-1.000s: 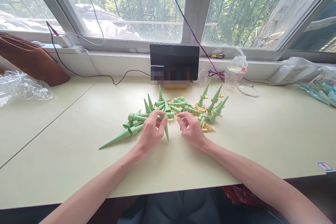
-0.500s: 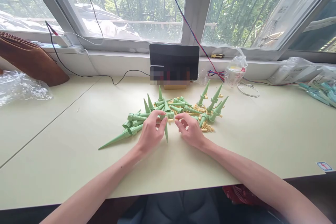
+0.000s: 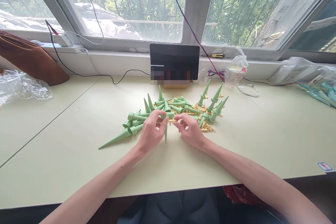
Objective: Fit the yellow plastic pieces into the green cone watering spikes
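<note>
My left hand (image 3: pixel 151 127) pinches a green plastic watering spike (image 3: pixel 166 135), its tip pointing down toward the table. My fingers partly hide the spike's upper end. A small yellow T-shaped valve (image 3: pixel 171 120) sits against the spike's side, and the thumb and fingers of my right hand (image 3: pixel 191 130) are closed on its outer end. Loose green spikes (image 3: pixel 136 129) lie heaped behind and left of my hands. To the right, several spikes (image 3: pixel 217 110) fitted with yellow pieces stand tip up beside loose yellow valves (image 3: pixel 207 127).
A dark tablet (image 3: pixel 174 56) stands behind the heap, its black cable (image 3: pixel 114 80) running left. A bagged cup (image 3: pixel 236 70) and a coiled white cable (image 3: pixel 249 90) lie at the back right. Clear plastic (image 3: pixel 23 87) and a brown bag (image 3: pixel 31 59) occupy the left.
My right fingertips have shifted slightly left with the yellow valve. The held spike's tip has swung a little left. My left hand is almost still.
</note>
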{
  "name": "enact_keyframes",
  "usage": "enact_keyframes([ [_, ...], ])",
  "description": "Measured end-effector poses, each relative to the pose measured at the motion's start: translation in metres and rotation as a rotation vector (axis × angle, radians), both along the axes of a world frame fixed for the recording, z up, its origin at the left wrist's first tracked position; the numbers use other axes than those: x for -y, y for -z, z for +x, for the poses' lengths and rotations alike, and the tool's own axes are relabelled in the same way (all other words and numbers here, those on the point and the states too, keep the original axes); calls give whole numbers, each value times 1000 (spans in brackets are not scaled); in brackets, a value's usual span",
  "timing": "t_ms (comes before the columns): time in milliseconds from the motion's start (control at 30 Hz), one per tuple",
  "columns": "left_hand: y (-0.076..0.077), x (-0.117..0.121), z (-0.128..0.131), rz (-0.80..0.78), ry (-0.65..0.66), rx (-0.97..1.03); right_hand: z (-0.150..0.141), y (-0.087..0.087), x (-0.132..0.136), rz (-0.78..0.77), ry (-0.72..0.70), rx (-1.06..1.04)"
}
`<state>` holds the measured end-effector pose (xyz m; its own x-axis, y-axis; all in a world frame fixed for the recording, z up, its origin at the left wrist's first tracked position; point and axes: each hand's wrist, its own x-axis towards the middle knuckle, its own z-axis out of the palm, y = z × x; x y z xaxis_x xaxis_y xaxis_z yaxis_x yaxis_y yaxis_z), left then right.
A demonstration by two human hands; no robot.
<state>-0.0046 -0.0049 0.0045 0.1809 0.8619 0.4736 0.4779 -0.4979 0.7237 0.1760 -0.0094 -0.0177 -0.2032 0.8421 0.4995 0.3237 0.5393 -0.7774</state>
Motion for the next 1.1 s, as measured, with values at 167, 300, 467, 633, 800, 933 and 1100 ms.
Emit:
enact_keyframes([
  [167,1,-1,-1,34,20,-8,0,0,0,1,-7,1],
  [300,1,-1,-1,47,41,-10,0,1,-1,-1,-3,9],
  [467,0,-1,-1,39,60,-5,1,1,0,-6,4,15],
  [633,-1,0,0,42,53,-8,0,1,0,-1,6,18],
  [800,0,0,0,36,51,-9,0,0,0,4,-1,16],
  [933,0,0,-1,37,54,-12,0,1,-1,5,-1,15],
  [1100,0,1,0,26,49,-17,0,2,-1,4,-3,14],
])
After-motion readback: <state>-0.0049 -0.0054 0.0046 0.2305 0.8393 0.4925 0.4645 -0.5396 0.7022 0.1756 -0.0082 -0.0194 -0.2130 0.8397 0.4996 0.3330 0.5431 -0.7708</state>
